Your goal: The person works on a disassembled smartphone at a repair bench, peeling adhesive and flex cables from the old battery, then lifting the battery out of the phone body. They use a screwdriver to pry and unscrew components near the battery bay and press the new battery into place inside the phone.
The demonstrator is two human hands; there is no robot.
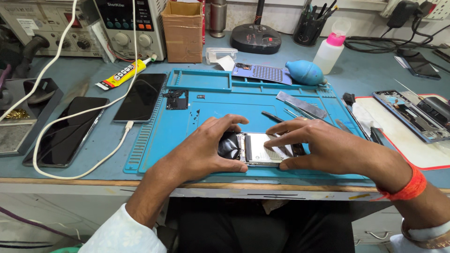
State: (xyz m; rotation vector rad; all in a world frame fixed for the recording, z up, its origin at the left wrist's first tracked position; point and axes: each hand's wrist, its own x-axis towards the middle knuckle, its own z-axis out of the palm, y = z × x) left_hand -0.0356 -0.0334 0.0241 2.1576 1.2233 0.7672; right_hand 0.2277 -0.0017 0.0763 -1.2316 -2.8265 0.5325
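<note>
Head view. An opened phone (262,149) lies near the front edge of the blue work mat (164,136), back cover off and its insides showing. The left hand (206,147) cups the phone's left end, thumb and forefinger curled round the dark part there, fingers partly spread and touching it. The right hand (318,143) lies over the phone's right end, fingertips (272,143) pressed down on the pale inner plate, thumb against the near edge; an orange thread band (410,187) sits on that wrist.

Left of the mat lie two dark phones (140,97) and (65,132), a white cable (101,161) and a yellow glue tube (123,74). At the mat's back edge rests a blue air blower (304,71). Right of the mat a second stripped phone (412,115) lies on a white pad. Bench instruments stand behind the mat, at the wall
</note>
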